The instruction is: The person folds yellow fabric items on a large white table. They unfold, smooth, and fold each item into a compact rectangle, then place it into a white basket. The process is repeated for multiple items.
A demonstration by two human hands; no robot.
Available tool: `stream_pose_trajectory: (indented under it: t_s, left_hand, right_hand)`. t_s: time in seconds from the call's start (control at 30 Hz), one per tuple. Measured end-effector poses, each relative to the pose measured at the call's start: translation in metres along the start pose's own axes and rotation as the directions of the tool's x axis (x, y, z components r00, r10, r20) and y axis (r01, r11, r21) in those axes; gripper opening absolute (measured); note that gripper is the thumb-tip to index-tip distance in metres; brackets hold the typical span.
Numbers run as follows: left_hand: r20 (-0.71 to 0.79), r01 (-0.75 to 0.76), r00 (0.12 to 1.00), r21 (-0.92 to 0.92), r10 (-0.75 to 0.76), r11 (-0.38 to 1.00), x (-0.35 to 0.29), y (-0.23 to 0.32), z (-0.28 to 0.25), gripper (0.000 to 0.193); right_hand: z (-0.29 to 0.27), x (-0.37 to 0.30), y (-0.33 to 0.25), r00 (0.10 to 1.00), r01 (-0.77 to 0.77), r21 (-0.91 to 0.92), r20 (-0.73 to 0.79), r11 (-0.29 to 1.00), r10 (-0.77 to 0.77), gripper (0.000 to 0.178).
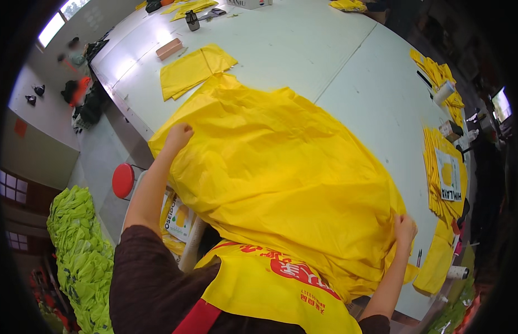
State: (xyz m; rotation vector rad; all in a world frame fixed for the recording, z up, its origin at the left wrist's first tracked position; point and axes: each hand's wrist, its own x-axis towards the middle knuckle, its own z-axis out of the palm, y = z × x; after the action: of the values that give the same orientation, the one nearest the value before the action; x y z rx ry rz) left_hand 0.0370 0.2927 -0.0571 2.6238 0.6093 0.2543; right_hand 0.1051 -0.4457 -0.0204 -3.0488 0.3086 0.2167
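Observation:
A large, crumpled sheet of thin yellow plastic or fabric [275, 150] spreads over the near part of the white table and hangs toward my apron. My left hand [180, 135] is closed on its upper left part. On the far right of the sheet, my right hand [405, 227] grips the edge with curled fingers. The sheet billows loosely between the two hands. Whether it is a garment cannot be made out. Just beyond its top edge lies a folded yellow piece [195, 69].
The white table [359, 83] carries a pinkish box [169, 49] and a dark bottle [192, 20]. Stacked yellow packages [445, 172] line its right edge, near a folded yellow piece [436, 261]. Left of me are a red stool [123, 181] and a lime-green heap [81, 261].

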Motion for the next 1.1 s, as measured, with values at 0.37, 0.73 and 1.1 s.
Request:
stream_pose_trajectory:
  t_s: [0.37, 0.73, 1.1]
  left_hand:
    - [0.015, 0.335, 0.939, 0.197, -0.344, 0.921, 0.189, -0.008, 0.035, 0.051]
    - [-0.037, 0.261, 0.965, 0.144, -0.258, 0.955, 0.240, -0.022, 0.067, 0.064]
    - [0.104, 0.199, 0.966, -0.882, -0.236, 0.428, 0.224, -0.080, -0.024, 0.028]
  right_hand:
    - [0.046, 0.144, -0.357, 0.820, 0.554, 0.587, -0.263, 0.591, -0.509, 0.029]
    - [0.039, 0.181, -0.390, 0.857, 0.514, 0.626, -0.349, 0.586, -0.379, 0.024]
    - [-0.180, 0.173, 0.241, 0.525, 0.317, 0.936, -0.308, 0.153, 0.794, 0.024]
